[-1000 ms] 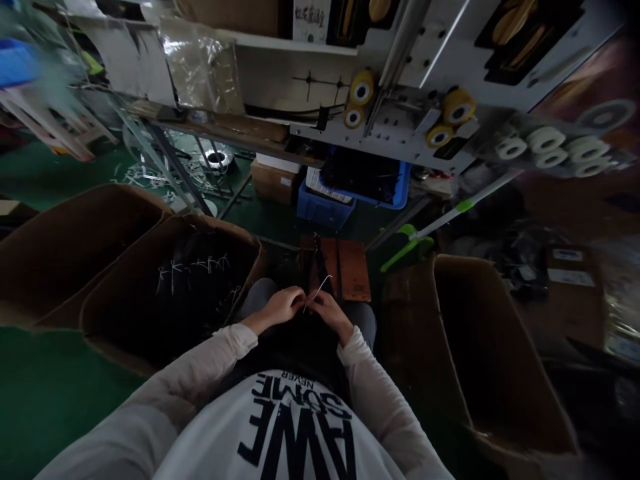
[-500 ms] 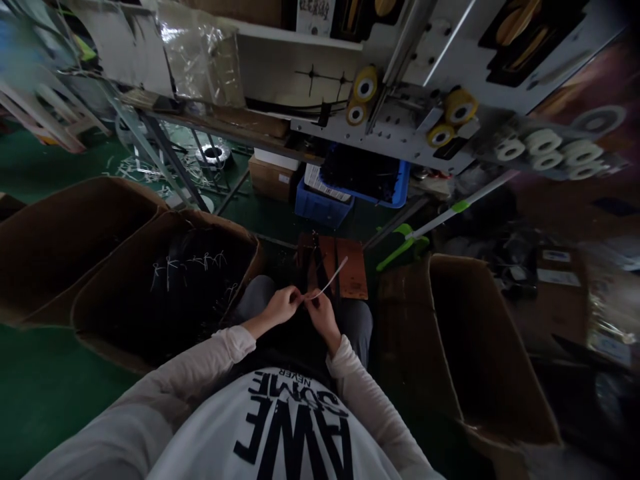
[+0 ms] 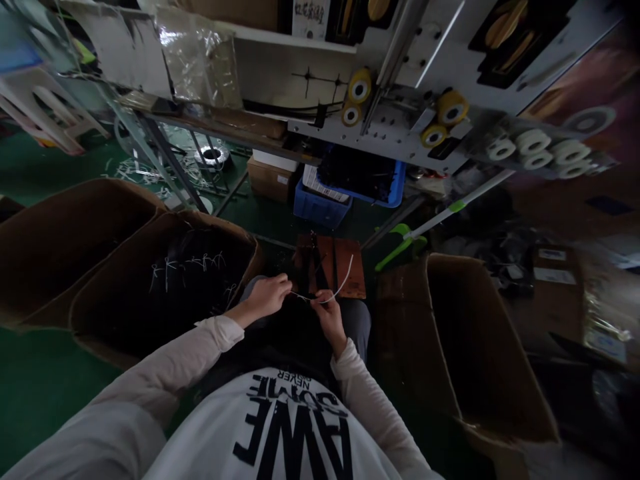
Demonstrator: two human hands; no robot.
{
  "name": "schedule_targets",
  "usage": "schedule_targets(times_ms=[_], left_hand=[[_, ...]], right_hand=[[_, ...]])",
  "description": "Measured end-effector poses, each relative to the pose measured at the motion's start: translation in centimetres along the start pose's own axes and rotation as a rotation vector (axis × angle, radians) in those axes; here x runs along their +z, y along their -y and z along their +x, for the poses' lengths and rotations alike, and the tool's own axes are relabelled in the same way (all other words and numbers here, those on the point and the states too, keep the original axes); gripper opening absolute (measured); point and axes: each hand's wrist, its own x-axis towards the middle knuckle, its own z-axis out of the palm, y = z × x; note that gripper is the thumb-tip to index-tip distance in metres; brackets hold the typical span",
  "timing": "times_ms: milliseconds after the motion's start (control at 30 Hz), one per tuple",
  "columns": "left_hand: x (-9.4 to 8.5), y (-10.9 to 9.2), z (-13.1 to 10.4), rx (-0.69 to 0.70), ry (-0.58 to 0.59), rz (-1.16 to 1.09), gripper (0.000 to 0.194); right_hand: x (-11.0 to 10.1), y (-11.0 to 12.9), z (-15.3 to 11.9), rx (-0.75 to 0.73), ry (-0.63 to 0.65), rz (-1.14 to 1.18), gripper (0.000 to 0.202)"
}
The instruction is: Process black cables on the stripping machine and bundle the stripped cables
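A thin white tie runs between my two hands over my lap. My left hand is closed in a pinch around its left end. With fingers closed, my right hand grips the tie further along, and the free end curves up past the fingers. Just beyond my hands stands a reddish-brown board with dark strips lying across it. To the left, an open cardboard box holds dark bundles tied with similar white ties.
Another open carton sits at far left, and a tall open carton stands to my right. Ahead is a machine panel with yellow rollers. Beneath it are a blue tray and a blue crate. A green-and-white pole leans at right.
My hands have drawn apart, the left hand moving left and the right hand slightly right and down. A stretch of the tie now shows between them.
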Motion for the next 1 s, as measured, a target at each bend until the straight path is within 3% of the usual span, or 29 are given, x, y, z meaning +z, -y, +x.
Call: schedule_targets(times_ms=[133, 233, 400, 533, 800, 1000], left_hand=[[-0.7, 0.8, -0.7, -0.016, 0.003, 0.081, 0.019], [-1.1, 0.1, -0.1, 0.024, 0.022, 0.106, 0.02], [-1.1, -1.8, 1.9, 0.118, 0.058, 0.077, 0.016], [-0.3, -2.2, 1.8, 0.09, 0.062, 0.017, 0.013], [0.7, -2.4, 0.2, 0.056, 0.038, -0.099, 0.019], [1.3, -1.1, 1.5, 0.062, 0.027, -0.184, 0.008]], right_hand=[[0.3, 0.1, 0.1, 0.265, 0.119, 0.267, 0.024], [0.9, 0.7, 1.2, 0.316, 0.206, 0.205, 0.026], [1.1, 1.7, 3.0, 0.233, 0.329, -0.06, 0.019], [0.7, 1.9, 2.6, 0.137, 0.342, -0.124, 0.014], [0.2, 1.3, 2.1, 0.18, 0.311, -0.022, 0.018], [-0.3, 2.1, 2.6, -0.005, 0.341, -0.209, 0.009]])
